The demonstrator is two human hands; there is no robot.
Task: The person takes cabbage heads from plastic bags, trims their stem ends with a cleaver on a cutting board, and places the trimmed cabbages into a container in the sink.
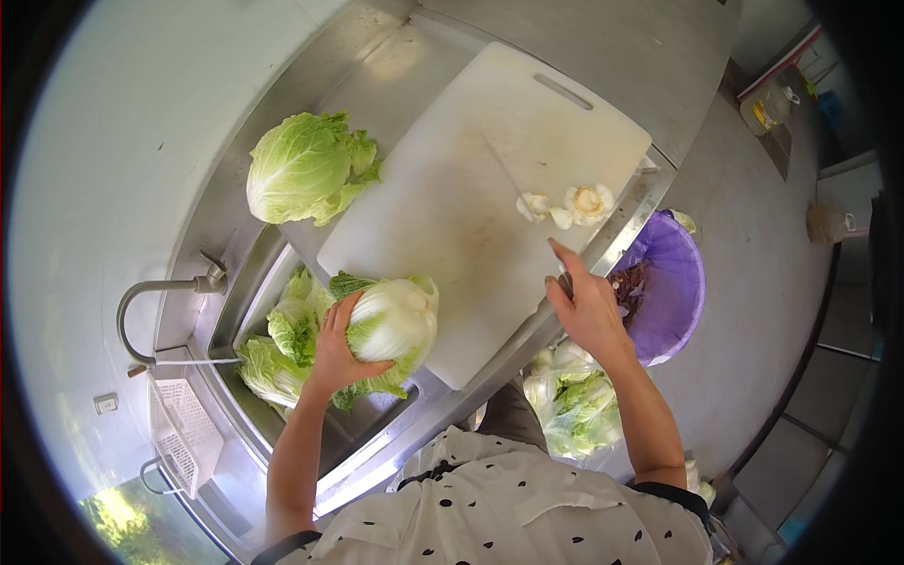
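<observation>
My left hand [342, 349] holds a napa cabbage [395, 318] with its pale base up, at the near left edge of the white cutting board [438, 219]. My right hand [583, 304] grips a knife by its dark handle [565, 282] at the board's right edge; its thin blade [505, 166] reaches up across the board. Close to the blade lie cut-off cabbage stem ends [588, 203]. Left of the board, another napa cabbage [300, 169] rests on the steel counter.
More cabbages [279, 367] lie in the steel sink at left, near a curved faucet [155, 286] and a white plastic basket [180, 431]. A purple-lined bin [678, 282] stands on the floor at right, with a clear bag of cabbages [583, 406] beside it.
</observation>
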